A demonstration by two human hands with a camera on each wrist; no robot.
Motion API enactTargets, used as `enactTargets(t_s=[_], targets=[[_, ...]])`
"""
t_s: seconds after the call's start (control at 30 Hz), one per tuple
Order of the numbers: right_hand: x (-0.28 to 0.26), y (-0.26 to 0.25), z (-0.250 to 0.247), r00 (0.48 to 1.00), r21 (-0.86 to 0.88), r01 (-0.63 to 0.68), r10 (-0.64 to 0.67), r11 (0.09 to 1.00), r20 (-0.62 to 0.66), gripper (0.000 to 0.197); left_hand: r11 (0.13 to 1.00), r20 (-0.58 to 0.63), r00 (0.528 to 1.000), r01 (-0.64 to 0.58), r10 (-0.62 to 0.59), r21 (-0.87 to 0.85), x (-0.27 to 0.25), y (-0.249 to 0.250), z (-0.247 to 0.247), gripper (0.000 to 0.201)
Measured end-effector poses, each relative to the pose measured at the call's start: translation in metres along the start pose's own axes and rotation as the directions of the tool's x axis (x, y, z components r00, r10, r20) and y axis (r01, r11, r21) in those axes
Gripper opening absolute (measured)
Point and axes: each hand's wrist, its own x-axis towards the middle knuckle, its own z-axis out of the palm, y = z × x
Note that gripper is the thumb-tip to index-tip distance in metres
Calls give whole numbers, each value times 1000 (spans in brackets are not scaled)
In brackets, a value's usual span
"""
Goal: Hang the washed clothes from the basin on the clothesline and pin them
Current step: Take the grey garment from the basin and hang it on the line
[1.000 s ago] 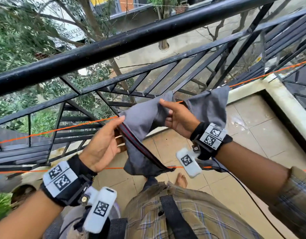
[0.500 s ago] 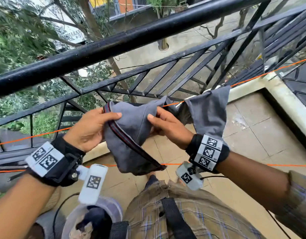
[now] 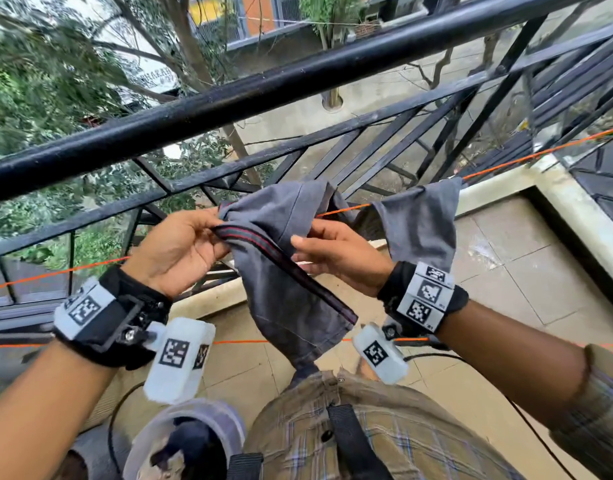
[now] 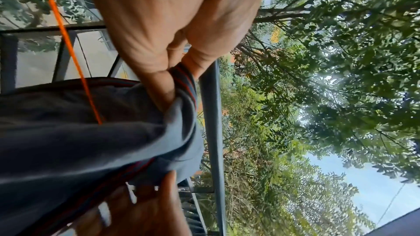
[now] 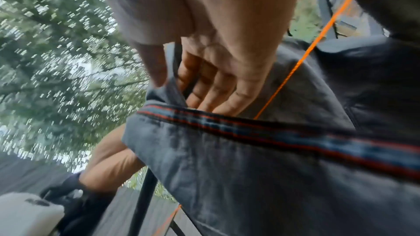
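A grey garment [image 3: 291, 306] with a dark, red-striped waistband [image 3: 263, 247] hangs over the upper orange clothesline [image 3: 343, 210]; its other half [image 3: 422, 226] drapes to the right. My left hand [image 3: 210, 232] pinches the waistband's left end, seen close in the left wrist view, where the left hand [image 4: 179, 71] holds the waistband [image 4: 188, 85]. My right hand [image 3: 303, 233] pinches a fold of the cloth just right of it; in the right wrist view the thumb [image 5: 154, 67] and fingers [image 5: 211, 87] lie on either side of the fold. The basin [image 3: 225, 417] stands below with dark clothes in it.
A thick black top rail [image 3: 298, 81] and the black balcony railing [image 3: 384, 150] run just behind the line. A second orange line [image 3: 239, 341] stretches lower, near my waist. Tiled floor [image 3: 506, 289] and a low parapet [image 3: 557, 209] lie to the right.
My left hand has taken hold of the waistband's end and drawn it left and up. My right hand has shifted left along the cloth. The view has tilted down, showing the basin.
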Motion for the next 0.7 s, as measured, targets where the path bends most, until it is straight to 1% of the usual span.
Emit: enactTargets(t_s=[0.07, 0.1, 0.17, 0.23, 0.33, 0.4, 0.47, 0.53, 0.57, 0.63, 0.7], targets=[[-3, 0, 2, 995, -38, 83, -85, 996, -54, 12, 998, 43, 999, 17, -20, 60, -2, -7, -6, 52], [-5, -3, 1, 990, -19, 126, -127, 992, -68, 11, 994, 64, 998, 10, -17, 106, -4, -8, -8, 53], [-8, -13, -3, 976, -44, 202, -205, 978, -74, 14, 978, 89, 996, -27, 9, 207, -7, -6, -14, 55], [-11, -21, -4, 955, -119, 277, -287, 953, -79, 16, 950, 129, 992, -58, 18, 307, -9, -1, -19, 56], [-9, -36, -2, 912, -163, 383, -400, 909, -90, 20, 923, 190, 981, -95, 24, 373, -8, 5, -21, 57], [-3, -46, -2, 880, -192, 444, -467, 875, -93, 22, 929, 195, 981, -89, 19, 360, -5, 8, -18, 57], [4, -56, -2, 860, -202, 464, -493, 863, -130, 20, 949, 187, 982, -68, 10, 308, -2, 13, -12, 51], [9, -66, -1, 854, -198, 463, -495, 864, -161, 20, 965, 159, 987, -52, 11, 256, 0, 16, -5, 44], [11, -71, -3, 850, -226, 462, -501, 858, -164, 19, 971, 137, 991, -39, 7, 235, 1, 18, -2, 41], [13, -81, -7, 843, -337, 455, -520, 825, -135, 20, 984, 88, 996, -19, 3, 179, 5, 21, 0, 41], [13, -86, -17, 862, -410, 428, -500, 806, -84, 23, 989, 53, 999, 3, -11, 150, 8, 21, -4, 42]])
